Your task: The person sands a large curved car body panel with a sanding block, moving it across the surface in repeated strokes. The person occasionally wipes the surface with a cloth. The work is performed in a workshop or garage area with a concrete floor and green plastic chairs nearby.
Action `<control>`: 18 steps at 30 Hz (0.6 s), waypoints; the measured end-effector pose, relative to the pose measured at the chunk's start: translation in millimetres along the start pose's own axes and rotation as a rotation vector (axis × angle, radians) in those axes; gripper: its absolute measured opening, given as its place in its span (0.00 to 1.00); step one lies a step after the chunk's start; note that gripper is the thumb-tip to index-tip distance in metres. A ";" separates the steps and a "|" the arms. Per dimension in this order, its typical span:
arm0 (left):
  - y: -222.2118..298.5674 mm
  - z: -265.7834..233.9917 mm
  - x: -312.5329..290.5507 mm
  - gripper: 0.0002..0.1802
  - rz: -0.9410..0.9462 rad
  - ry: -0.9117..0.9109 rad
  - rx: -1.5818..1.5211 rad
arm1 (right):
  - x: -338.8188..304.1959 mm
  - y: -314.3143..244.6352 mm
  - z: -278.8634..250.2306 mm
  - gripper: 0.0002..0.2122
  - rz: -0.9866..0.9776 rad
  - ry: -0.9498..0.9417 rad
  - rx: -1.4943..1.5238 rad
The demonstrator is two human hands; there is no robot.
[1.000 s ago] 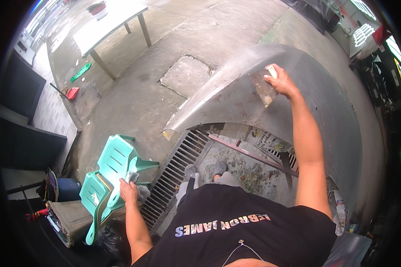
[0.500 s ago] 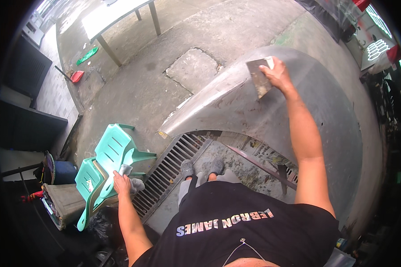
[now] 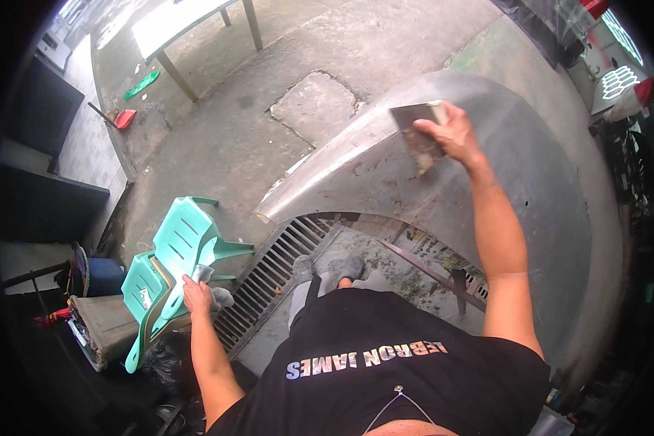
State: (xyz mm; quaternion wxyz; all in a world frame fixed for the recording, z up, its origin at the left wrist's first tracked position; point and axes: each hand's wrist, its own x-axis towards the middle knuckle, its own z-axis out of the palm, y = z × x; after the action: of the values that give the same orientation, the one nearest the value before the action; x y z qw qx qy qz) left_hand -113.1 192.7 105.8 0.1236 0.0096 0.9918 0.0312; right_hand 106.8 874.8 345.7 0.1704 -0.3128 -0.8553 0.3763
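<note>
A large grey curved body panel [image 3: 538,167], much like a car fender, spreads out in front of me and to the right. Above its upper edge my right hand [image 3: 454,136] is closed on a flat rectangular scraper [image 3: 417,131], dark grey with a pale edge. The scraper lies against or just over the panel; I cannot tell which. Down at the left, my left hand [image 3: 196,294] is wrapped round a grey-white rag [image 3: 221,299]. That hand is beside the stacked mint-green plastic chairs [image 3: 178,236], and whether it touches them is unclear.
Slatted metal grating [image 3: 276,269] runs by my feet, with newspaper [image 3: 432,251] under the panel. A brown bin [image 3: 109,327] and a blue bucket [image 3: 105,278] stand left of the chairs. Farther off are a white-topped table [image 3: 174,25] and a red dustpan [image 3: 125,118].
My right hand has tilted the scraper and shifted slightly down and left. My left hand stays by the chairs with the rag.
</note>
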 end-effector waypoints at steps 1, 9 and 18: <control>4.0 2.4 1.9 0.25 0.008 -0.004 -0.007 | 8.1 28.8 -18.5 0.17 -0.037 0.075 0.037; 4.4 -3.7 1.2 0.25 -0.014 -0.023 0.011 | -31.8 -46.2 66.1 0.14 -0.225 -0.195 -0.087; 4.4 -0.5 0.4 0.23 0.005 -0.032 -0.013 | -0.1 -16.2 6.5 0.13 -0.108 -0.185 -0.080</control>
State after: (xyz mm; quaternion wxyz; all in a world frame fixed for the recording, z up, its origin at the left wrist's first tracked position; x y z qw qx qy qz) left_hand -113.5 197.0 106.4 0.1394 0.0120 0.9894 0.0378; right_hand 96.8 862.9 353.6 0.0980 -0.2367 -0.8973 0.3596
